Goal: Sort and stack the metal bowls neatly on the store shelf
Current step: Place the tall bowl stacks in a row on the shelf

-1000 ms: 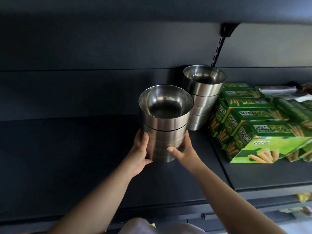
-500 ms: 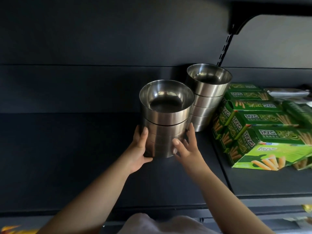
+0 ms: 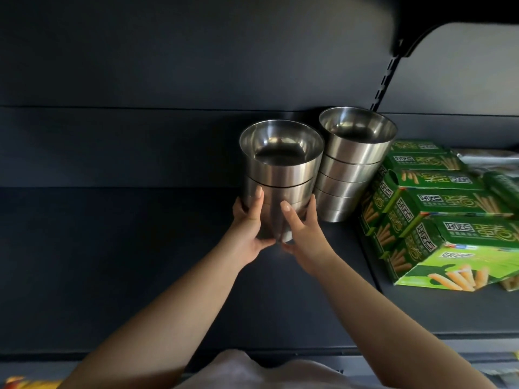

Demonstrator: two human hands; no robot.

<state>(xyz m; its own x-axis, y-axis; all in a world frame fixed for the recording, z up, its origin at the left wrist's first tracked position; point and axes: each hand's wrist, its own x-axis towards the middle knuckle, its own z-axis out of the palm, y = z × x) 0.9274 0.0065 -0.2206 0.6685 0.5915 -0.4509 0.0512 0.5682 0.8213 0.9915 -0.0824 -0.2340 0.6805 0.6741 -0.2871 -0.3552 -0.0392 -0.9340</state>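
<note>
Held stack: a nested stack of metal bowls [image 3: 280, 175], upright, with both hands around its lower part; whether its base already rests on the dark shelf [image 3: 112, 262] is hidden behind the hands.
Left hand: the left hand [image 3: 250, 226] grips the stack's near-left side, thumb laid up the wall and fingers wrapped round behind, out of sight.
Right hand: the right hand [image 3: 302, 231] grips the near-right side, thumb up the front and fingers curled round toward the neighbouring stack.
Second stack: another stack of metal bowls [image 3: 351, 167] stands on the shelf just beyond and to the right of the right hand, close beside the held stack, possibly touching it at the rim.
Right of the hands: green snack boxes [image 3: 438, 209] lie in a row past the second stack, near it but clear of the held bowls.
Left of the hands: bare dark shelf.
Done so far: two tidy, nested stacks are formed and sit side by side.
Left to do: by my reading, only settling the held stack squarely and letting go; no loose bowls show in view.
</note>
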